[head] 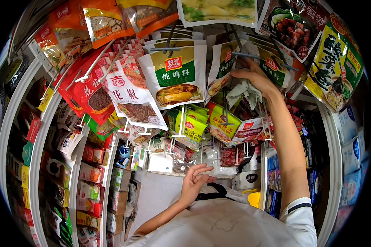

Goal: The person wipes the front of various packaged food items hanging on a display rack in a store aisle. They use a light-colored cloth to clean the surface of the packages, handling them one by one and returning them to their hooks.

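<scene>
Up among the hanging seasoning packets, my right hand (pixel 256 75) reaches in beside a metal display hook (pixel 245 55). A crumpled grey-green cloth (pixel 245 94) hangs from its palm; some of its fingers are hidden behind the hook and packets. To its left a white, gold and green seasoning packet (pixel 220 69) hangs tilted, and to its right is a similar green-labelled packet (pixel 270 63). My left hand (pixel 195 183) is raised in front of my body, fingers loosely curled and apart, holding nothing. A larger seasoning packet (pixel 176 74) faces me left of centre.
Red and white spice packets (pixel 136 95) hang at the left. Yellow-green soup-base packets (pixel 188 125) hang lower on white hooks (pixel 181 136). Stocked shelves curve along the left, with white shelf edges (pixel 34 148). Packaged goods (pixel 349 151) fill the right side. A yellow object (pixel 253 199) is near my waist.
</scene>
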A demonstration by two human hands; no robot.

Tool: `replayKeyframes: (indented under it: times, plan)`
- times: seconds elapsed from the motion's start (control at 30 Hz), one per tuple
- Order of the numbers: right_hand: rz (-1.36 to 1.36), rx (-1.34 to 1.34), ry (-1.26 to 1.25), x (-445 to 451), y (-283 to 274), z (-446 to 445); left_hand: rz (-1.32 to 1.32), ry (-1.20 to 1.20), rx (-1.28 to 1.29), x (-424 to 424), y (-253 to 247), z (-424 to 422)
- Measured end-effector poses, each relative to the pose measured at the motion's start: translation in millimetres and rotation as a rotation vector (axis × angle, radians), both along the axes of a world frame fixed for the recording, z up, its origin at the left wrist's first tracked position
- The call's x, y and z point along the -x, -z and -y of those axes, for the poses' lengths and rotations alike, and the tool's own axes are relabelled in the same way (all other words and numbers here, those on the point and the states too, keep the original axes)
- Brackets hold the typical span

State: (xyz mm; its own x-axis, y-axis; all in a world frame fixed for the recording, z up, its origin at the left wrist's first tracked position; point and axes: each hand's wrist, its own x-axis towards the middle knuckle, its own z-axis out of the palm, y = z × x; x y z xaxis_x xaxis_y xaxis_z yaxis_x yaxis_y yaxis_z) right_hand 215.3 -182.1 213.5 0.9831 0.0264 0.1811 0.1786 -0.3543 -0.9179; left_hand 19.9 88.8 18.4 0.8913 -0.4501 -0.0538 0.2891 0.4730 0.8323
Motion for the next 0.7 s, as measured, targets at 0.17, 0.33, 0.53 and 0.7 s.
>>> replayKeyframes:
  times: [0.17,0.33,0.53,0.7]
  plan:
    - [-0.025,0.025,-0.017,-6.7,-0.4,5.5,-0.002,-0.002,-0.021,2.5,-1.5,1.9]
    - [-0.008,0.034,-0.026,-16.6,0.9,8.7,-0.001,-0.032,-0.064,6.3,-3.5,3.8]
    - [0.011,0.016,-0.005,-35.6,5.9,19.6,0.002,-0.044,-0.055,9.2,-4.8,4.0]
    - [-0.060,-0.085,-0.070,-16.8,-6.0,11.8,0.000,-0.070,-0.067,12.2,-4.1,4.2]
